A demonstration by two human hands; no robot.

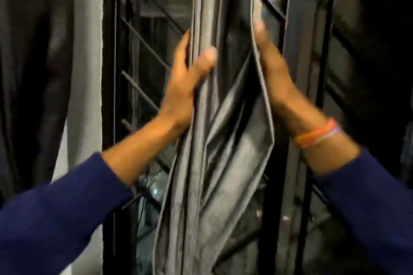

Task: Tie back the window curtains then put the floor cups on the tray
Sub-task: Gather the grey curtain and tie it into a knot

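A grey curtain hangs bunched into a narrow column in the middle of the head view. My left hand wraps its left side, thumb pressed on the front folds. On the curtain's right edge sits my right hand, fingers tucked behind the fabric and partly hidden. An orange band circles that wrist. Both sleeves are dark blue. No cups and no tray are in view.
Behind the curtain stands a window with a black metal grille of slanted bars. A white wall strip and another dark curtain hang at the left. The far right is dark.
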